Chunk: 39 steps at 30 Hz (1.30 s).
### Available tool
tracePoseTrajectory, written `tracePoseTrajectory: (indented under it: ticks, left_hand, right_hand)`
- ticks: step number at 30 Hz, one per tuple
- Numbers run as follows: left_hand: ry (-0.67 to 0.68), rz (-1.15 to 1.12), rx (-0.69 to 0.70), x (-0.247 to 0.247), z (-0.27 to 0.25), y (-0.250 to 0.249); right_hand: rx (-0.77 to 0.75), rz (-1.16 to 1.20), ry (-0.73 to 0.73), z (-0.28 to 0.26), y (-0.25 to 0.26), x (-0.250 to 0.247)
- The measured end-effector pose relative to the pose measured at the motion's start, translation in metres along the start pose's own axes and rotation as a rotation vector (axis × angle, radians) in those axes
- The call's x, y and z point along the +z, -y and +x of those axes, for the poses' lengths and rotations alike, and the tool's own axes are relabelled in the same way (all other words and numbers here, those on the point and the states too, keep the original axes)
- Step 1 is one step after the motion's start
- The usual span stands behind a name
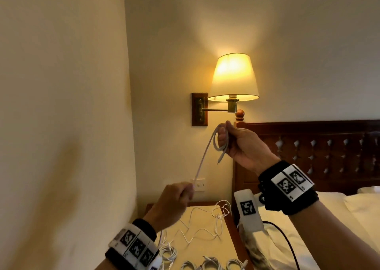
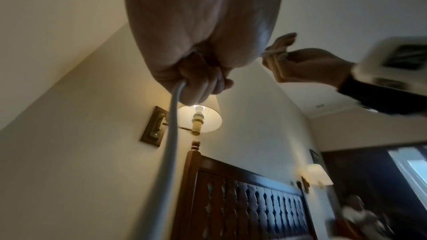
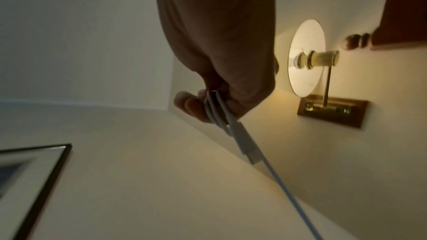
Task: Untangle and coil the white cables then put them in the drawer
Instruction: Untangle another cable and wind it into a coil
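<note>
My right hand is raised in front of the wall lamp and grips a few loops of a white cable, with a plug end dangling below the fingers. One taut strand runs down-left from the loops to my left hand, which pinches it lower down. The left wrist view shows that strand leaving my curled left fingers. More white cables lie loose and tangled on the bedside table, and several coiled ones sit at its near edge. No drawer is in view.
A lit wall lamp on a brass arm hangs just behind my right hand. A dark carved headboard and a bed with white bedding fill the right. A wall switch sits above the table. A bare wall closes the left.
</note>
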<state>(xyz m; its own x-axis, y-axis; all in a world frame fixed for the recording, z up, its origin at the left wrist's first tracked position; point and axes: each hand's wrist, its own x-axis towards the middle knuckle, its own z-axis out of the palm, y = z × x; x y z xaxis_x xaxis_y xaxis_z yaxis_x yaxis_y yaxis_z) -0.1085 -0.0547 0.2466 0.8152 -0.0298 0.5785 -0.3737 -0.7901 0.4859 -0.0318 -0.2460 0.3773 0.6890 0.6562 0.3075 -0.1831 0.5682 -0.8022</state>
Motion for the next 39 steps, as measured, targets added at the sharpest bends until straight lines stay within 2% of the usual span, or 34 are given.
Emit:
tracePoseTrajectory:
  ticks: [2, 3, 6, 10, 14, 17, 19, 21, 24, 26, 28, 32, 36, 39]
  left_hand:
    - [0.127, 0.066, 0.128, -0.001, -0.004, -0.028]
    - [0.143, 0.068, 0.184, -0.006, -0.002, -0.044]
    - [0.076, 0.008, 0.281, -0.028, 0.008, -0.081]
    - [0.016, 0.028, 0.331, -0.051, 0.027, -0.094]
    - [-0.148, 0.137, 0.350, -0.067, 0.044, -0.083]
    - [-0.247, 0.197, 0.322, -0.067, 0.053, -0.069]
    - [-0.284, 0.150, 0.259, -0.064, 0.056, -0.060]
    - [-0.240, 0.043, 0.141, -0.059, 0.056, -0.056]
    - [-0.069, -0.213, -0.023, -0.055, 0.053, -0.054]
    - [-0.034, -0.397, -0.119, -0.053, 0.053, -0.052]
    - [-0.028, -0.516, -0.157, -0.050, 0.054, -0.050]
    - [-0.088, -0.585, -0.143, -0.044, 0.055, -0.049]
    - [-0.120, -0.472, -0.069, -0.041, 0.054, -0.042]
    - [-0.132, -0.386, 0.007, -0.039, 0.050, -0.032]
  right_hand:
    - [-0.048, -0.299, -0.006, 0.004, -0.010, -0.001]
    - [-0.073, -0.440, -0.015, 0.005, -0.016, 0.000]
    - [-0.138, -0.691, -0.010, 0.004, -0.027, 0.003]
    - [-0.141, -0.787, 0.073, -0.003, -0.032, 0.002]
    - [-0.072, -0.719, 0.179, -0.011, -0.033, 0.004]
    - [-0.044, -0.608, 0.172, -0.011, -0.033, 0.006]
    - [-0.023, -0.545, 0.152, -0.011, -0.034, 0.007]
    - [0.018, -0.488, 0.157, -0.010, -0.035, 0.007]
    - [0.109, -0.363, 0.159, -0.010, -0.036, 0.007]
    - [0.164, -0.249, 0.152, -0.009, -0.036, 0.007]
    - [0.207, -0.136, 0.157, -0.008, -0.036, 0.008]
    - [0.231, -0.016, 0.150, -0.006, -0.035, 0.011]
    - [0.268, 0.089, 0.114, -0.006, -0.038, 0.009]
    - [0.230, 0.212, 0.084, -0.003, -0.033, 0.003]
